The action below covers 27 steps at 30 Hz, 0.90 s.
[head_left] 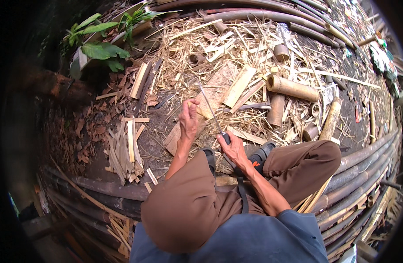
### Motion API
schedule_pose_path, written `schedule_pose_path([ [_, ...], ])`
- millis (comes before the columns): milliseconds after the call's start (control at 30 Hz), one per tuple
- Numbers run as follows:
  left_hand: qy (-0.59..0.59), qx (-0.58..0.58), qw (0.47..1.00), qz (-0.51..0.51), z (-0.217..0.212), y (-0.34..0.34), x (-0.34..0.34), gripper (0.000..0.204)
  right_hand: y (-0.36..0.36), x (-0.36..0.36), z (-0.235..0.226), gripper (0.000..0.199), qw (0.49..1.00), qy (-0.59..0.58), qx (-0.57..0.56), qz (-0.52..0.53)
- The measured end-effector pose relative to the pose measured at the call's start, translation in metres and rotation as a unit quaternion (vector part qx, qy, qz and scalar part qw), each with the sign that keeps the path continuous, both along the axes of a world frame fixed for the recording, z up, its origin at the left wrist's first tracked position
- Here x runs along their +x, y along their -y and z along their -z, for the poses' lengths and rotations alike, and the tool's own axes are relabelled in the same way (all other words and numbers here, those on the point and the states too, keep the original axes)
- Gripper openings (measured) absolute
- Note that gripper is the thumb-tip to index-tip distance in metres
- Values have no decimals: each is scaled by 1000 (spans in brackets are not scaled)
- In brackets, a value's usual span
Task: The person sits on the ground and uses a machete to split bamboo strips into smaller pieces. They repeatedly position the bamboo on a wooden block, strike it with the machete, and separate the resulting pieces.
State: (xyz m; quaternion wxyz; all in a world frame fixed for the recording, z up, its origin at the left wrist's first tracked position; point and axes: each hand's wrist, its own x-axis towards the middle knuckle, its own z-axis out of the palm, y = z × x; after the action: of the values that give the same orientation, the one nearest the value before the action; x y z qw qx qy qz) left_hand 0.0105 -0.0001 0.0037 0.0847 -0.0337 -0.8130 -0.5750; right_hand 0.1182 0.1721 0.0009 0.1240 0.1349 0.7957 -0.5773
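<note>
Head view: the left hand [189,117] is closed, fingers curled on a pale strip [204,113]; the grip hides the strip's near end. The right hand [235,151] is closed around the dark handle [226,138] of a knife [214,115], partly covering it. The strip is over the board [223,79], beside the blade; contact between them cannot be determined. Lower left, shadow obscures the poles [106,187].

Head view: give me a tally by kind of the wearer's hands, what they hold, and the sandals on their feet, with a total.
Left hand and right hand: 2
Knife, in the right hand: 1
Bamboo strip, in the left hand: 1
Dark sandals: 2
Total: 6
</note>
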Motion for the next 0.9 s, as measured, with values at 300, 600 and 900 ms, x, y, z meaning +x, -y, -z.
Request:
schedule_pose_path([
  [300,4,-23,999,44,-9,-1,4,25,-4,-16,-86,65,993,-104,-43,-40],
  [600,67,-24,987,143,-4,-2,16,23,5,-29,-86,51,990,-64,-112,-56],
  [900,-37,-58,977,201,5,-13,16,25,6,-29,-74,43,976,77,-205,-11],
])
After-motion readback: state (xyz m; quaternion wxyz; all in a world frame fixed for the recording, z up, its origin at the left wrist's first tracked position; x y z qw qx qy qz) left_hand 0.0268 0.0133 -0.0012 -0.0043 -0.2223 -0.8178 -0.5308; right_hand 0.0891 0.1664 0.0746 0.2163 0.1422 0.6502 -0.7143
